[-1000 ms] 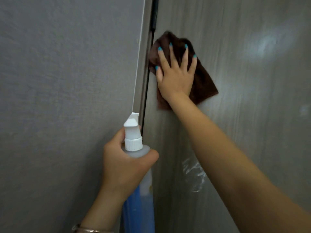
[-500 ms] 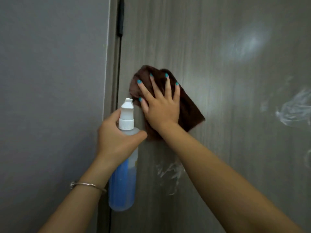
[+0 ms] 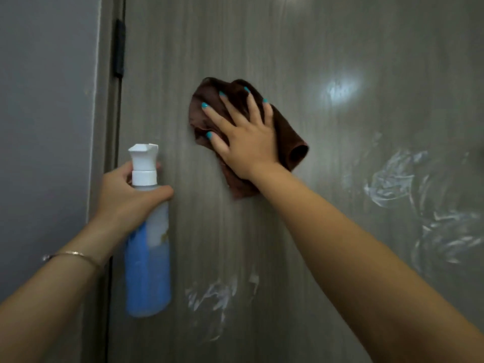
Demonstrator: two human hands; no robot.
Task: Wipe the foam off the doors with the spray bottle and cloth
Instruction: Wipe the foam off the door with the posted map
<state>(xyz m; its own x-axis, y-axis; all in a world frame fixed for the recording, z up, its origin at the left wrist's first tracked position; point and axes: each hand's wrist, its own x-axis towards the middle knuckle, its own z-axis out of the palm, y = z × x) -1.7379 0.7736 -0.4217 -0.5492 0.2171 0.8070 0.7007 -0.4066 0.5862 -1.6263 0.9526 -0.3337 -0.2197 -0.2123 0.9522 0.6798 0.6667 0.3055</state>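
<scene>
Brown crumpled microfibre cloth [image 3: 282, 132] lies flat against the grey wood-grain door [image 3: 288, 48], pressed there by the right hand [image 3: 248, 142] with fingers spread straight. The left hand [image 3: 128, 195] grips the neck of a clear plastic spray bottle of blue liquid [image 3: 148, 263] near the hinge side. White foam smears [image 3: 392, 179] remain at right and below.

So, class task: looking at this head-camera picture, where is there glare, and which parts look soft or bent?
Head view: a bright glare patch sits on the door, up and right of the brown cloth; the foam smears at right look slightly soft; the wide lens stretches both forearms toward the lower corners.
</scene>
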